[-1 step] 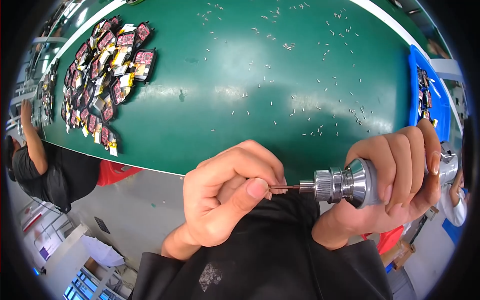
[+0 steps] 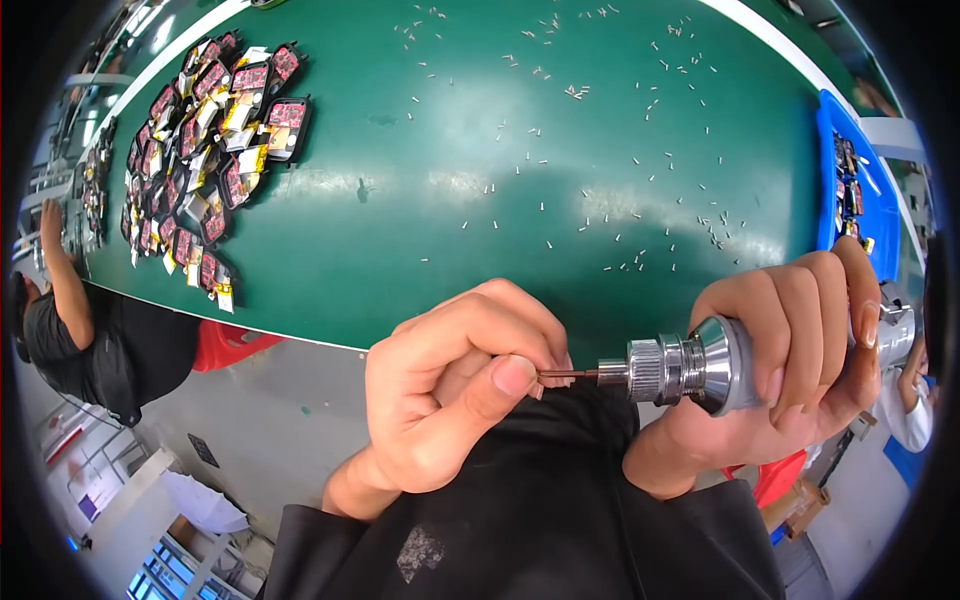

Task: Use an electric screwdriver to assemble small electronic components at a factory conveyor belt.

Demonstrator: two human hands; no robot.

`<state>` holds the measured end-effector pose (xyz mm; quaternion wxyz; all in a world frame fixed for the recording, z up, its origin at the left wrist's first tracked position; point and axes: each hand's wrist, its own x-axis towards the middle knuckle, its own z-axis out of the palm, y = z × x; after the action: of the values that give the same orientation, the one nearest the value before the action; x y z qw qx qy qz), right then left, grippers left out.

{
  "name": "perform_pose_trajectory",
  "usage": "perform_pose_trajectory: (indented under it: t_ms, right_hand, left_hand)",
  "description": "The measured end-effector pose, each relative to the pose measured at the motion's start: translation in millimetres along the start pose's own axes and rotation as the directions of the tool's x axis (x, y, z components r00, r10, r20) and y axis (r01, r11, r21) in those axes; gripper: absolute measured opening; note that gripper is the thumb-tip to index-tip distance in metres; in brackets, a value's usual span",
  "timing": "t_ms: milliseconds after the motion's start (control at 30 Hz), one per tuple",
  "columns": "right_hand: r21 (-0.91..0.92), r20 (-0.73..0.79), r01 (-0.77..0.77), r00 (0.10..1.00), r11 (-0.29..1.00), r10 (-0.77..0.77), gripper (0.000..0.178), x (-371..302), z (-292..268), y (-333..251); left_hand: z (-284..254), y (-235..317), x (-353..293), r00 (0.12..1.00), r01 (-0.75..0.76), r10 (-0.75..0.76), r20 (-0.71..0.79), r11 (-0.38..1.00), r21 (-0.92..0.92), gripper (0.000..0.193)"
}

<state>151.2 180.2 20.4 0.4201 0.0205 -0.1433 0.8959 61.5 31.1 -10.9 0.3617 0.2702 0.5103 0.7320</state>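
Note:
My right hand (image 2: pixel 790 330) is wrapped round the silver-grey body of an electric screwdriver (image 2: pixel 660 371), which lies level and points left. A thin dark screwdriver bit (image 2: pixel 590 374) sticks out of its metal nose. Thumb and fingers of my left hand (image 2: pixel 455 385) pinch the bit near its far end; the tip itself is hidden by the fingers. Both hands are in front of the table's near edge, above my black clothing. Beyond them, many small silver screws (image 2: pixel 590 220) lie scattered on the green table (image 2: pixel 370 250).
At the left lies a heap of black casings (image 2: pixel 287 130) with red circuit boards and silvery, yellow-edged battery pouches. A blue bin (image 2: pixel 828 170) holding similar parts stands at the right edge. Another person in dark clothing (image 2: pixel 130 340) is at the far left, near a red stool (image 2: pixel 225 345).

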Motion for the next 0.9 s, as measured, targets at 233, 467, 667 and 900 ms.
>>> perform_pose_trajectory:
  t_ms: [233, 467, 667, 900]
  right_hand:
    - [-0.065, -0.030, -0.009, 1.000, 0.998, 0.007, 0.016, -2.1, 1.4, -2.1]
    - [-0.116, -0.004, -0.027, 1.000, 0.993, 0.027, 0.015, -0.8, -6.1, -4.0]
    - [-0.125, 0.009, -0.042, 0.999, 0.991, 0.043, 0.013, 6.4, -13.6, -13.2]
    - [-0.124, -0.155, 0.005, 0.988, 0.992, -0.024, 0.009, 1.3, -16.4, -20.0]
  left_hand:
    - [-2.5, -2.4, -0.8, 1.000, -0.014, 0.014, 0.020, 1.000, 0.025, 0.023]
    - [-2.2, -9.5, 7.8, 0.909, -0.399, 0.394, 0.135, 0.730, 0.554, 0.010]
    - [8.2, -6.8, 18.7, 0.923, -0.369, 0.366, 0.121, 0.748, 0.551, 0.016]
    - [20.0, 1.5, 30.7, 0.930, -0.367, 0.267, 0.252, 0.654, 0.662, 0.005]
